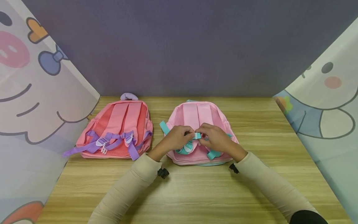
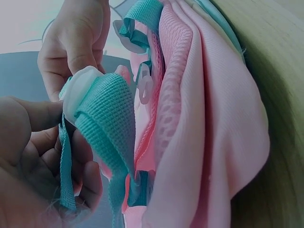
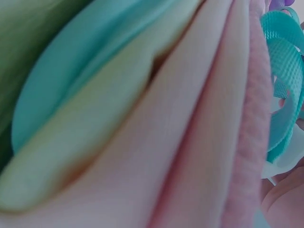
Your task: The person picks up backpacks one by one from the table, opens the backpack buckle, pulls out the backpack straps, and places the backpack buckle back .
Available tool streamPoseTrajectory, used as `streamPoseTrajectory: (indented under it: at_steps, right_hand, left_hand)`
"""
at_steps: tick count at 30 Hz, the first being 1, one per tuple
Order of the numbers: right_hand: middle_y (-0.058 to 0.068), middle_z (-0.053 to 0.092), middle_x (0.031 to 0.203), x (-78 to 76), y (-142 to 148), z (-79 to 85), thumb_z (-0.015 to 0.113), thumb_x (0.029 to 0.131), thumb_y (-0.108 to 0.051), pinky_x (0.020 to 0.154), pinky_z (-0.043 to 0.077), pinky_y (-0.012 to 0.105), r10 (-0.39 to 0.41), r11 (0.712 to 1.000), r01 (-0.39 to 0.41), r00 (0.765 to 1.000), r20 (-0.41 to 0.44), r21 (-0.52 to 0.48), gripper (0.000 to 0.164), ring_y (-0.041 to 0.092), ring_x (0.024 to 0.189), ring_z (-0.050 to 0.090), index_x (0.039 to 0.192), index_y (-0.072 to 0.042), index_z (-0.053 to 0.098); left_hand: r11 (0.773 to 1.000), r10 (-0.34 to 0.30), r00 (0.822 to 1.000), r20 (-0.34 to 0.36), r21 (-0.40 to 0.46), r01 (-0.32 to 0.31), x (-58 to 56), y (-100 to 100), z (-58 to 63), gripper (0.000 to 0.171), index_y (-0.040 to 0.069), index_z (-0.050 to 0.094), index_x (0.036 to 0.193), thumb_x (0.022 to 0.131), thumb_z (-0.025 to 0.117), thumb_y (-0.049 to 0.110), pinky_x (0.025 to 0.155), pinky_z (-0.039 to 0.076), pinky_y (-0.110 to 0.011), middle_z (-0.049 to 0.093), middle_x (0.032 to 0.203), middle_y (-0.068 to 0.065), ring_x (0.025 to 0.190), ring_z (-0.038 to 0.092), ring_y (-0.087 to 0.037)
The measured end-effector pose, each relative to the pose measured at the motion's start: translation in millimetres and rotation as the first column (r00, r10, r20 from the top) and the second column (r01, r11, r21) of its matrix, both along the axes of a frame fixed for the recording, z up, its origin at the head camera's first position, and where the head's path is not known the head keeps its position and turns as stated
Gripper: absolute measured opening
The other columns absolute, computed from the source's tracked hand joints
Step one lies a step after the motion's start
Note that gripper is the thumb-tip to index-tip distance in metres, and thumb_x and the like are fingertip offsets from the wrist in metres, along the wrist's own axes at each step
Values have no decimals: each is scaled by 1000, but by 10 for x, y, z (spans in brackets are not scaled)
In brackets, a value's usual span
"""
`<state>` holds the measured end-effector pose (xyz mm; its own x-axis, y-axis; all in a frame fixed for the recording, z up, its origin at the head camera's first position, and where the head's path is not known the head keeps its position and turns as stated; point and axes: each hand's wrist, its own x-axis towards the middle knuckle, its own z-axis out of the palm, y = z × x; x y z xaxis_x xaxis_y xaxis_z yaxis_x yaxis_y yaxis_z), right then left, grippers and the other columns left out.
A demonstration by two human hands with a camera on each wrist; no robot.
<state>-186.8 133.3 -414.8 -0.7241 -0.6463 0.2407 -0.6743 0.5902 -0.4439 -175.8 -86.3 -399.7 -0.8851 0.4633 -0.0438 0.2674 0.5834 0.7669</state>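
Observation:
A light pink backpack lies with its shoulder straps up, straight in front of me. Over its middle my two hands meet at a teal strap threaded through a white plastic buckle. My left hand pinches the buckle and strap between thumb and fingers. From the other side my right hand grips the same buckle, fingers bent. A loose teal strap end hangs by the left palm. In the right wrist view the backpack's side fills most of the picture, with only part of a hand at the right edge.
A coral pink backpack with purple straps and white buckles lies to the left. Both rest on a wood-grain table. Behind stands a dark grey panel; cartoon-printed sheets flank the table.

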Motion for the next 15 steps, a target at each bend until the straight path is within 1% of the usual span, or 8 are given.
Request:
streamPoseTrajectory:
  at_steps: [6,10,15]
  right_hand:
    - [-4,67,101,-1,-1,-6,72,87,-14,73,53,27,-4,1000,4,1000,-1,1,28,11,83,61,115,-13,72]
    - [-5,66,99,-2,-1,-6,72,87,-14,72,52,27,-9,1000,9,1000,0,-3,28,12,82,61,115,-14,73]
    - [-4,65,95,-3,-2,-3,70,86,-13,71,51,26,-7,1000,7,1000,-14,-28,26,13,81,61,112,-12,73]
  left_hand:
    - [1000,4,999,32,18,-5,0,-20,-7,17,18,73,102,104,58,26,55,39,-23,59,76,4,56,45,-8]
    - [1000,10,999,53,27,-11,3,-34,-11,17,18,72,102,104,58,28,53,40,-23,59,76,5,53,45,-8]
    - [999,19,996,85,49,-23,14,-60,-13,17,17,71,103,104,58,27,50,40,-24,55,66,4,50,47,-8]
